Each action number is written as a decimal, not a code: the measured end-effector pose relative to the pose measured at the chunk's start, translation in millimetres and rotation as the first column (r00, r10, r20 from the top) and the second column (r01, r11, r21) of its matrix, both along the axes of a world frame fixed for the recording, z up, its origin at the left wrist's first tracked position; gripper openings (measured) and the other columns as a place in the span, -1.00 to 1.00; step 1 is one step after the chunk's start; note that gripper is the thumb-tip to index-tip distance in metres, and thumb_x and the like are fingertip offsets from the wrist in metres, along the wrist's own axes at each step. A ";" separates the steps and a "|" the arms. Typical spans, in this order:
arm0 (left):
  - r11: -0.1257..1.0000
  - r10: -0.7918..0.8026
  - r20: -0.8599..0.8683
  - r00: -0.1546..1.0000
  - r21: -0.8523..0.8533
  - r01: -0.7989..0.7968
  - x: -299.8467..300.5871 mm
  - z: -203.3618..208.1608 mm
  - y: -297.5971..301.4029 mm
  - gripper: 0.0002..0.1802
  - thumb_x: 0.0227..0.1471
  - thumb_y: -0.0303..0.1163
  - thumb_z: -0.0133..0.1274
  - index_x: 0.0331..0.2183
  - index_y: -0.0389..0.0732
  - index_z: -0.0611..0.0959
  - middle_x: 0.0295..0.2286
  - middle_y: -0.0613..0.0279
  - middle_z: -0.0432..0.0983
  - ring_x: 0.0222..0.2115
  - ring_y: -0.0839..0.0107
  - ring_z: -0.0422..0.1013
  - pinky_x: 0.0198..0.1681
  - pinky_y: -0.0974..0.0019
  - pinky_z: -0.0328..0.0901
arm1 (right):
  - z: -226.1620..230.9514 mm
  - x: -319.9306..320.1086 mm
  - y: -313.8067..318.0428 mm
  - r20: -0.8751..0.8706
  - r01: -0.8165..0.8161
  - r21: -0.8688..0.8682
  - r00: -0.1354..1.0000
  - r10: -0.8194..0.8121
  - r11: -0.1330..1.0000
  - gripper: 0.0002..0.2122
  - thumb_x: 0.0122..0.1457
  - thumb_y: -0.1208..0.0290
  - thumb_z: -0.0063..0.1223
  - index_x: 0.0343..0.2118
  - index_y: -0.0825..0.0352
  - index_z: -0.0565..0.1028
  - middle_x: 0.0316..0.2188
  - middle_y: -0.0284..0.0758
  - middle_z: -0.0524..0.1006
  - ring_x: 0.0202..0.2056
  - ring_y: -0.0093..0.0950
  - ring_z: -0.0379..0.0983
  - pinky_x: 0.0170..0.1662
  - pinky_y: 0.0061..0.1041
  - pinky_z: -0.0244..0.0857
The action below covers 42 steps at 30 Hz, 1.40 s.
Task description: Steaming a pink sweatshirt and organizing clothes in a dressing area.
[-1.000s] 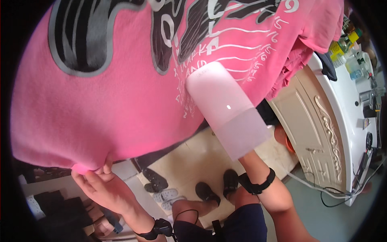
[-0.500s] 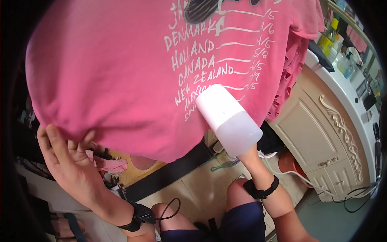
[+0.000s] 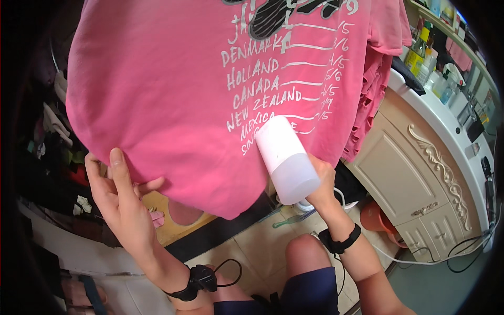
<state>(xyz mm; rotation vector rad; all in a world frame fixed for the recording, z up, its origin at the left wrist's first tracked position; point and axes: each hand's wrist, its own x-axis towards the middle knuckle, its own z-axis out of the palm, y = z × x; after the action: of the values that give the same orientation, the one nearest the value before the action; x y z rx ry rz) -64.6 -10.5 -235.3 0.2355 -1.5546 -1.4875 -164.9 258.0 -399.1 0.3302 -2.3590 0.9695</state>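
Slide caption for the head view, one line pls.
Left hand at the lower edge of a pink printed shirt, right hand holding a white handheld device.

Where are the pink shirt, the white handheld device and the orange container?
Pink shirt (image 3: 194, 100): head view, on its plain cloth.
White handheld device (image 3: 287, 160): head view, middle of its body.
Orange container (image 3: 373, 218): head view, on its outer wall.

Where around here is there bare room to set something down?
On the floor tiles between the black strip and the knees, and on the grey-green floor between the right forearm and the cabinet. The white countertop is free along the front, beside the dark cloth; behind, bottles crowd it. The pink shirt fills the upper middle.
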 end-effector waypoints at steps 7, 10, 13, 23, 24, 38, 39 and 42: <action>0.917 -0.170 0.080 0.982 -0.351 0.187 5.2 -26.1 -13.1 -0.60 0.01 -0.63 0.18 -0.07 -0.32 0.49 -0.32 0.35 0.43 -0.41 0.63 0.33 -0.40 0.59 0.23 | -30.9 2.1 -0.5 0.059 -0.011 0.155 0.998 0.002 0.988 -0.73 -0.06 0.23 0.19 -0.60 0.32 0.41 -0.63 -0.10 0.49 -0.55 -0.08 0.47 -0.51 -0.21 0.28; 0.908 -0.170 0.201 0.965 -0.348 0.232 -5.0 -46.2 -6.7 -0.57 0.06 -0.59 0.15 -0.01 -0.31 0.47 -0.29 0.33 0.44 -0.34 0.60 0.32 -0.29 0.53 0.21 | -38.4 -9.6 0.3 0.033 -0.008 0.105 0.999 0.005 0.994 -0.72 -0.08 0.23 0.24 -0.59 0.32 0.41 -0.63 -0.13 0.48 -0.55 -0.10 0.48 -0.51 -0.20 0.26; 0.986 -0.125 0.253 0.959 -0.076 0.149 -6.0 -50.6 16.2 -0.58 0.26 -0.33 -0.04 0.08 -0.28 0.37 -0.19 0.23 0.43 -0.43 0.54 0.42 -0.53 0.52 0.37 | -43.5 -14.2 -6.1 0.001 -0.012 0.040 1.000 0.011 0.999 -0.73 -0.09 0.25 0.25 -0.59 0.32 0.41 -0.64 -0.15 0.48 -0.56 -0.12 0.47 -0.52 -0.22 0.26; 0.982 0.106 0.241 0.965 -0.177 -0.064 -23.4 -74.6 -31.4 -0.61 0.15 -0.29 0.13 -0.09 -0.34 0.47 -0.30 0.19 0.51 -0.44 0.55 0.46 -0.52 0.50 0.33 | -93.5 3.1 -12.3 0.058 -0.061 0.013 0.997 0.060 0.998 -0.82 -0.06 0.34 0.16 -0.57 0.35 0.46 -0.69 -0.15 0.42 -0.63 -0.18 0.43 -0.56 -0.37 0.26; 0.957 0.206 0.342 0.917 -0.267 -0.115 -17.7 -64.1 -34.9 -0.59 0.11 -0.28 0.18 -0.09 -0.34 0.49 -0.32 0.19 0.52 -0.43 0.57 0.45 -0.54 0.53 0.29 | -91.1 3.6 -14.3 0.053 -0.078 0.013 0.996 0.077 0.997 -0.84 -0.07 0.36 0.18 -0.53 0.35 0.51 -0.69 -0.17 0.44 -0.63 -0.20 0.44 -0.56 -0.39 0.28; 0.969 -0.060 0.239 0.969 -0.217 0.114 0.6 -101.0 -43.6 -0.54 0.28 -0.36 -0.12 0.14 -0.35 0.32 -0.03 0.17 0.38 -0.31 0.44 0.54 -0.29 0.33 0.53 | -134.4 13.8 -31.1 -0.002 -0.107 -0.184 0.994 0.108 0.977 -0.78 -0.10 0.29 0.25 -0.40 0.29 0.58 -0.67 -0.22 0.49 -0.61 -0.21 0.48 -0.53 -0.35 0.31; 0.958 -0.124 0.191 0.974 -0.231 0.167 -3.7 -106.6 -31.6 -0.52 0.28 -0.35 -0.11 0.16 -0.35 0.30 -0.05 0.15 0.41 -0.37 0.41 0.56 -0.36 0.39 0.51 | -169.3 5.3 -16.9 0.173 -0.116 -0.213 0.973 0.154 0.970 -0.69 0.00 0.27 0.19 -0.19 0.28 0.58 -0.47 -0.19 0.58 -0.40 -0.22 0.55 -0.35 -0.34 0.39; 0.965 -0.128 0.062 0.990 -0.221 0.139 -3.8 -113.4 -15.0 -0.51 0.25 -0.37 -0.05 0.14 -0.36 0.31 -0.15 0.08 0.49 -0.48 0.34 0.59 -0.48 0.51 0.44 | -178.5 17.6 -54.2 -0.147 -0.158 -0.277 0.982 0.121 0.948 -0.66 0.10 0.28 0.16 -0.07 0.28 0.52 -0.18 -0.16 0.55 -0.13 -0.24 0.50 -0.11 -0.32 0.36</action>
<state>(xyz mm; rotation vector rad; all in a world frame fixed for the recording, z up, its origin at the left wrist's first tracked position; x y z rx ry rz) -68.4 -25.6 -348.7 0.0345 -1.7912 -1.4013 -147.3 203.8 -577.7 0.4349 -2.0649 1.3004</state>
